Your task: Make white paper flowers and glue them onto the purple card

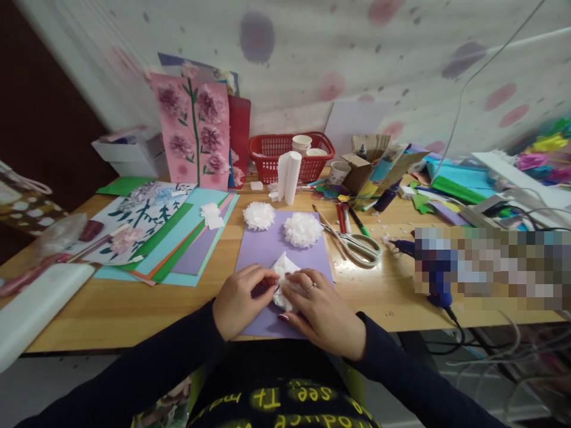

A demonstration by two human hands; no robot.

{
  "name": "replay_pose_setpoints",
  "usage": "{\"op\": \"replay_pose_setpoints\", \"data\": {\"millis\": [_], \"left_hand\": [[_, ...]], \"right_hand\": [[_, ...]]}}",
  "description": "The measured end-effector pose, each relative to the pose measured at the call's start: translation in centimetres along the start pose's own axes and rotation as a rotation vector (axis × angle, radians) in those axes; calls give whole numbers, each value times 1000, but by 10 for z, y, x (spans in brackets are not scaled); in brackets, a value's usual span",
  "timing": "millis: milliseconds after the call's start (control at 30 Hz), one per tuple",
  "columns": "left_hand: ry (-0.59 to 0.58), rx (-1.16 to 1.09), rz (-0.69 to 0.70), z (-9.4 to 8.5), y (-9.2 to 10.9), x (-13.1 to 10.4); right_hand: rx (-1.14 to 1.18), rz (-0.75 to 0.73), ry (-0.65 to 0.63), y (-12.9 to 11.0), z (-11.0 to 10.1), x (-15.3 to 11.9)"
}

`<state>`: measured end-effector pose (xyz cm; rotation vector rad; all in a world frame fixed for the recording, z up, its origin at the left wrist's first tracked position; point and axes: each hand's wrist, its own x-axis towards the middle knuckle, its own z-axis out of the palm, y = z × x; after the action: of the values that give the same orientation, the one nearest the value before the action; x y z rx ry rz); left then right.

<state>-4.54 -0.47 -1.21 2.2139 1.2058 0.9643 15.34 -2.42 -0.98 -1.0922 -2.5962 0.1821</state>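
Between my two hands is a piece of crumpled white tissue paper [284,265], over the lower half of a purple sheet of card [256,255]. My left hand [244,297] pinches the tissue's left side with thumb and forefinger. From the other side, my right hand [322,306], with a ring on one finger, has its fingers curled over the tissue and hides part of it. Two fluffy white paper flowers lie just beyond: a left flower [259,216] at the card's top edge and a right flower [303,230]. Scissors [363,249] rest right of the card.
A roll of white paper [292,178] stands before a red basket [263,169] holding paper cups. Coloured sheets [178,249] are spread at left, below an upright pink flower picture [191,131]. A blue glue gun [439,273] with a cable lies at right. Pens [345,217] lie behind the scissors.
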Motion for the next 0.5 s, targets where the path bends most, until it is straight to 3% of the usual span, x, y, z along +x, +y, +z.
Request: {"op": "replay_pose_setpoints", "data": {"millis": [267,500], "left_hand": [[8,189,225,-4,-6,-3],[-112,355,488,-14,-11,-5]], "right_hand": [[55,-90,29,14,-3,-9],[67,-51,132,10,2,-9]]}}
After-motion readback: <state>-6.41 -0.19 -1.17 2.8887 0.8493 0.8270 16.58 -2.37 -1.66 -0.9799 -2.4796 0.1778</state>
